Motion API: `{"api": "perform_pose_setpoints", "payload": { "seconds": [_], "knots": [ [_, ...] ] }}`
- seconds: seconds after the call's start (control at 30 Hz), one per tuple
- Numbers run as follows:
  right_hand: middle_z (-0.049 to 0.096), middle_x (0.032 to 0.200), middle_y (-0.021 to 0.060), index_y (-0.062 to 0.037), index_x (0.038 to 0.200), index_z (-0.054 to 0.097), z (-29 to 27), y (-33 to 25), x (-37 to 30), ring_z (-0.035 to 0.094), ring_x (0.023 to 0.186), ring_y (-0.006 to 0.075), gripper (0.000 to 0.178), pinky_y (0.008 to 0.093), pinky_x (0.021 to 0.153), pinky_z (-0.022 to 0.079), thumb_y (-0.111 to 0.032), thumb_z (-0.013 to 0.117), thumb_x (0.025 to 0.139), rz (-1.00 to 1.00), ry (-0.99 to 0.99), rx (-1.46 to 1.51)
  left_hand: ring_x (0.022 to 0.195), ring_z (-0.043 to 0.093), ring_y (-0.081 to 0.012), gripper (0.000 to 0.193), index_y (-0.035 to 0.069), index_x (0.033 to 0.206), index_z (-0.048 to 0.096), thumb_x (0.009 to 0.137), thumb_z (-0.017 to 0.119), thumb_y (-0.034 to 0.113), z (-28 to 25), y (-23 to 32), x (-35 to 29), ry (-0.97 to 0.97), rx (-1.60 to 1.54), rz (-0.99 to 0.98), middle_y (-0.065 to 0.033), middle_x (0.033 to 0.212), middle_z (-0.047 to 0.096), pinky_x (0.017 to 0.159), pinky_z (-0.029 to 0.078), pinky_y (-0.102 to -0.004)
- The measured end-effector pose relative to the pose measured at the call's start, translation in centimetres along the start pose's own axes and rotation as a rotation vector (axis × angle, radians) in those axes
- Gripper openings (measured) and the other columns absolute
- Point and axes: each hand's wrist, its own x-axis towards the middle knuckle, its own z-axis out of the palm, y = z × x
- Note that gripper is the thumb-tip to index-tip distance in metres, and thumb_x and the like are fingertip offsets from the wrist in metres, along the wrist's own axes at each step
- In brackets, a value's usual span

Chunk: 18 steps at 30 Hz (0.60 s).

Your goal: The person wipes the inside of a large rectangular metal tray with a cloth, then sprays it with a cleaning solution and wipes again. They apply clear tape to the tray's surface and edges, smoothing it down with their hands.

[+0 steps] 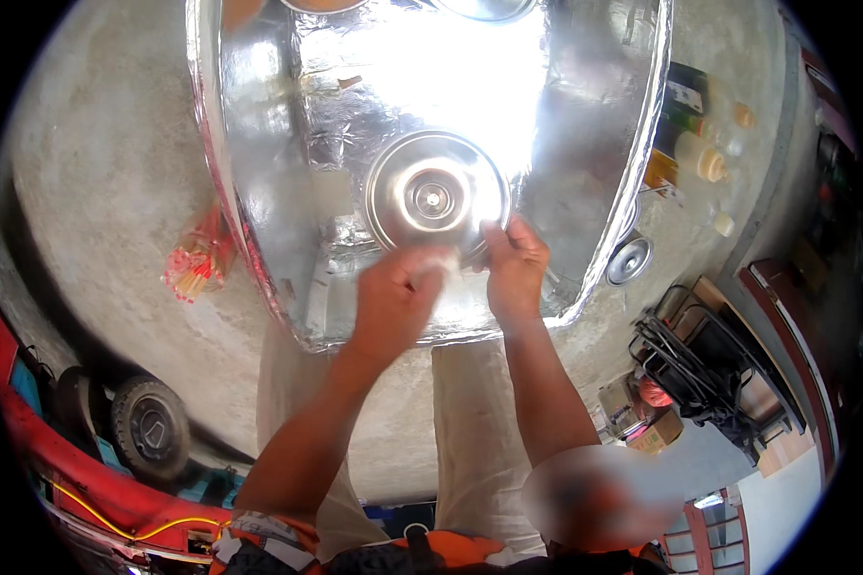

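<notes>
A round, shiny metal lid (434,198) with concentric rings and a small round centre lies over the near part of a foil-covered surface with a raised rim (599,266). My right hand (516,270) pinches the lid's near right edge between thumb and fingers. Close to the lid's near edge, my left hand (399,295) is closed and blurred by motion. Something small and whitish shows at its fingertips, too smeared to name.
Beyond the lid, two round vessels (486,8) are cut off by the top edge. Right of the foil-covered surface are bottles (700,156) and another metal lid (629,261). A bundle of red-tipped sticks (198,264) lies left; folded chairs (695,359) and a wheeled red vehicle (151,426) flank me.
</notes>
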Motion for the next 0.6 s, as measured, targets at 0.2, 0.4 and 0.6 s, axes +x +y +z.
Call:
{"api": "perform_pose_setpoints", "payload": {
  "seconds": [0.2, 0.4, 0.6],
  "knots": [
    [0.062, 0.078, 0.0035, -0.0006, 0.094, 0.062, 0.6, -1.0, -0.9, 0.056, 0.061, 0.0092, 0.014, 0.0220, 0.053, 0.047, -0.009, 0.057, 0.084, 0.046, -0.173, -0.080, 0.082, 0.056, -0.0255, 0.016, 0.005, 0.084, 0.061, 0.070, 0.054, 0.000, -0.8, -0.5, 7.4, 0.211, 0.350, 0.553, -0.0097, 0.090, 0.057, 0.071, 0.046, -0.0336],
    [0.062, 0.086, 0.0037, 0.0003, 0.098, 0.061, -0.4, -1.5, -0.2, 0.057, 0.065, 0.0101, 0.016, 0.0225, 0.054, 0.051, -0.006, 0.054, 0.085, -0.011, -0.051, 0.147, 0.080, 0.056, -0.0255, 0.018, 0.006, 0.082, 0.059, 0.066, 0.056, 0.000, 1.3, -0.6, 3.5, -0.105, 0.444, 0.666, -0.0070, 0.085, 0.059, 0.073, 0.044, -0.0380],
    [0.060, 0.080, 0.0019, -0.0015, 0.091, 0.062, -1.3, -1.0, -0.1, 0.056, 0.067, 0.0085, 0.012, 0.0228, 0.050, 0.051, -0.004, 0.052, 0.084, 0.063, 0.013, 0.157, 0.078, 0.057, -0.0254, 0.015, 0.008, 0.084, 0.062, 0.073, 0.053, 0.001, -2.2, -4.2, 3.2, 0.160, 0.512, 0.473, -0.0075, 0.082, 0.060, 0.068, 0.046, -0.0347]
  ]
}}
